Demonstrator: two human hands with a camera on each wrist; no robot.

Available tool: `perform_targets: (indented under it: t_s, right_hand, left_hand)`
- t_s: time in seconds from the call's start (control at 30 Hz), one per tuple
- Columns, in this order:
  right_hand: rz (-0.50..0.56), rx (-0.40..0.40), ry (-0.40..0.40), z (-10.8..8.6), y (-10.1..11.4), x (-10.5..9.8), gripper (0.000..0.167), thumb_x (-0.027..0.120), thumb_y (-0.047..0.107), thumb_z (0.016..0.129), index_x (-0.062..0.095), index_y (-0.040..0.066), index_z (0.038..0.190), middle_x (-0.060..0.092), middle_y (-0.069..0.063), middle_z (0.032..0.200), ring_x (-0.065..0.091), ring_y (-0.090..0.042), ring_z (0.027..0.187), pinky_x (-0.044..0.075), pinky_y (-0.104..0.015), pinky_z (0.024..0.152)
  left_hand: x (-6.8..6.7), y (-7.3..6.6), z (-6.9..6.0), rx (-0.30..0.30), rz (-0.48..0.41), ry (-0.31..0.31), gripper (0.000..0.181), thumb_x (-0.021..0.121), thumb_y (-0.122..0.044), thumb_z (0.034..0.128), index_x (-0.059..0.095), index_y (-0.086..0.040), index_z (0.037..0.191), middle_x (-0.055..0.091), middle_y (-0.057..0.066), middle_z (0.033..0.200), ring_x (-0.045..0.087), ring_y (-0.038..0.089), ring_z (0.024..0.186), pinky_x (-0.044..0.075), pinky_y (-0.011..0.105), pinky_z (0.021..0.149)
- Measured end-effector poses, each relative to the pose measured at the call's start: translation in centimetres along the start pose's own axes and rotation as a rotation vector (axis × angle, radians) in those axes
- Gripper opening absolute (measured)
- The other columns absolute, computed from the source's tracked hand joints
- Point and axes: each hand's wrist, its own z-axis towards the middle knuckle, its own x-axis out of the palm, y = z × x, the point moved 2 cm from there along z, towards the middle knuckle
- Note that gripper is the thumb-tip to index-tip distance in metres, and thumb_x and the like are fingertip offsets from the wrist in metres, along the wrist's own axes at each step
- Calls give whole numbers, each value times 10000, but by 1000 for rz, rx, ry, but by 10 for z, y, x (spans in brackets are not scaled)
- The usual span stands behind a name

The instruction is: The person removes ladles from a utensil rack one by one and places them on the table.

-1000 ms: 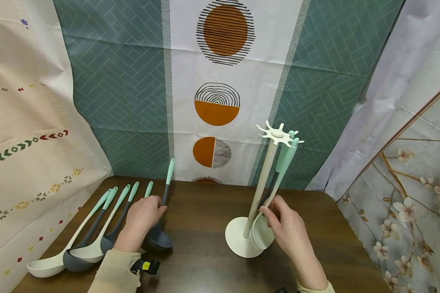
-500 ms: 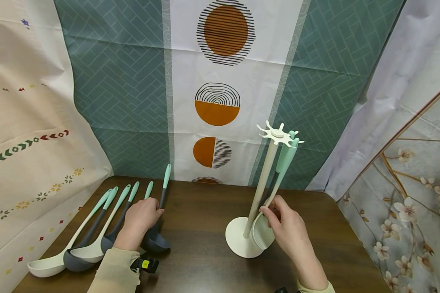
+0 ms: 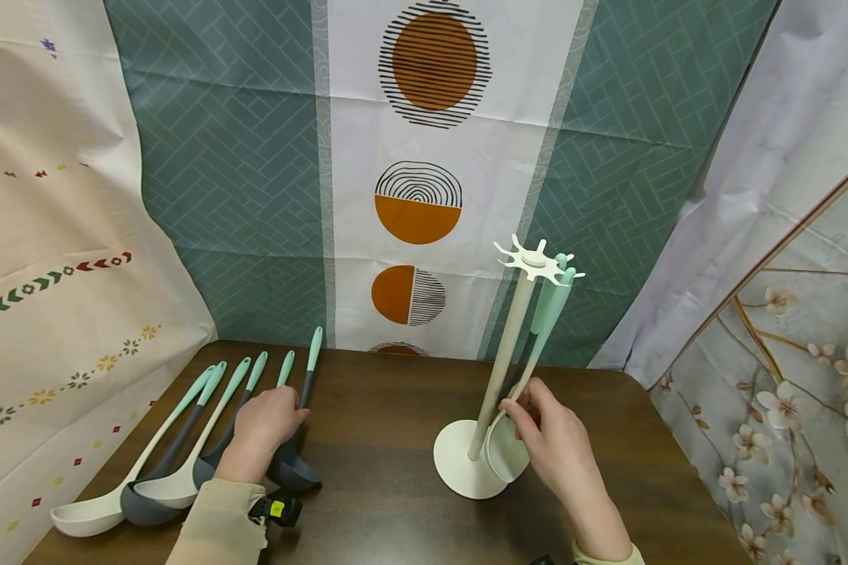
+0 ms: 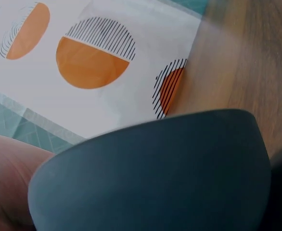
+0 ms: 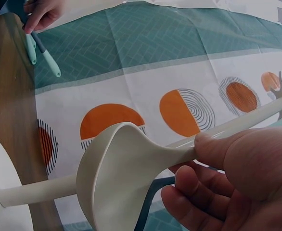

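My left hand [image 3: 265, 428] grips the shaft of a dark grey ladle with a mint handle [image 3: 314, 349]; its grey bowl [image 4: 150, 173] fills the lower left wrist view. On the right, my right hand [image 3: 554, 439] pinches a white ladle [image 5: 126, 168] by its neck, just above the bowl. The white ladle's mint handle [image 3: 554, 310] reaches up to the arms of a white utensil stand [image 3: 512, 345]. Behind it a second, dark-shafted ladle [image 5: 153, 197] hangs on the same stand, partly hidden by the white one.
Several white and grey ladles lie side by side at the left, including a white ladle [image 3: 88, 514] at the outer end. The stand's round base [image 3: 459, 463] rests on the brown wooden table [image 3: 396, 471]. A patterned cloth [image 3: 424, 196] hangs behind the table.
My left hand has moved slightly left with the grey ladle, bringing it nearer the row and its handle lower. The right hand and white ladle have stayed put.
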Motion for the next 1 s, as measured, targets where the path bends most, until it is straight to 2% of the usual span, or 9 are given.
perform_targets:
  t_s: [0.63, 1.0]
  right_hand:
    - [2, -2, 6, 0, -2, 1, 156, 796, 203, 1038, 641, 223, 1033, 566, 122, 709, 547, -70, 649, 428, -318, 635]
    - [4, 0, 5, 0, -2, 1, 162, 797, 202, 1038, 636, 226, 1030, 566, 125, 706, 544, -70, 645, 432, -318, 639]
  left_hand:
    - [4, 6, -1, -6, 5, 19, 405, 794, -241, 1034, 614, -131, 688, 535, 20, 620, 511, 203, 552, 382, 349, 539]
    - [3, 7, -1, -42, 16, 41, 351, 793, -257, 1037, 654, -141, 737, 577, 43, 658, 564, 236, 588, 427, 399, 572]
